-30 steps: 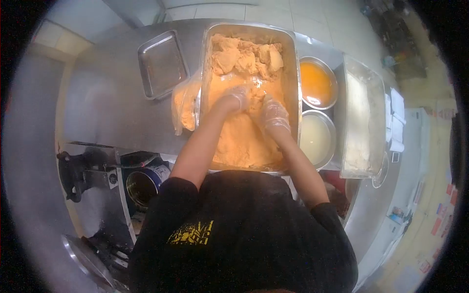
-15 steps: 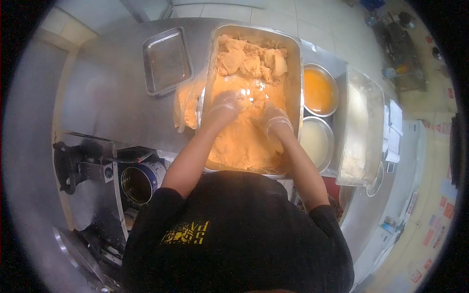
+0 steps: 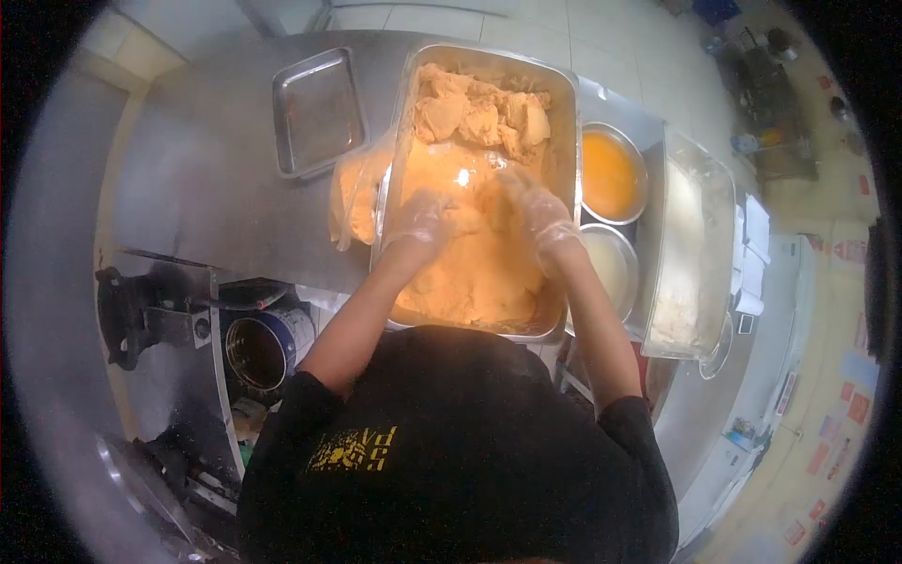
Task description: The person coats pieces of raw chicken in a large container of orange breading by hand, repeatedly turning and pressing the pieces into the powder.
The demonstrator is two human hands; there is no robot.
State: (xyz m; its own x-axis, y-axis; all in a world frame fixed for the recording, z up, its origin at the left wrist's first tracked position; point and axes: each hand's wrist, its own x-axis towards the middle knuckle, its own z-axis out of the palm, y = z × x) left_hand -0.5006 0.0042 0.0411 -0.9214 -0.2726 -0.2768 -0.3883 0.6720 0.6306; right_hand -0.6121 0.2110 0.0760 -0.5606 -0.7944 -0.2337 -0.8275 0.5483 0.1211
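Note:
A deep metal pan (image 3: 575, 103) holds loose orange breading powder (image 3: 470, 282). Coated, lumpy pieces that look like breaded chicken (image 3: 479, 122) are heaped at its far end. My left hand (image 3: 423, 221), in a clear plastic glove, is over the left part of the powder, fingers stretched toward the middle and dusted orange. On the other side my right hand (image 3: 540, 211), gloved likewise, has its fingers apart and pointing toward the far end. Between the hands lies a clumpy orange mound, blurred, its contents hidden by powder.
Right of the pan stand a bowl of orange liquid (image 3: 609, 174) and a bowl of pale liquid (image 3: 609, 268). Beyond them is a long container of white powder (image 3: 686, 244). A shallow metal tray (image 3: 321, 113) and a bag of orange powder (image 3: 355, 202) are on the left.
My hands have moved apart: the left has shifted left and slightly nearer my body, the right has lifted a little and moved right.

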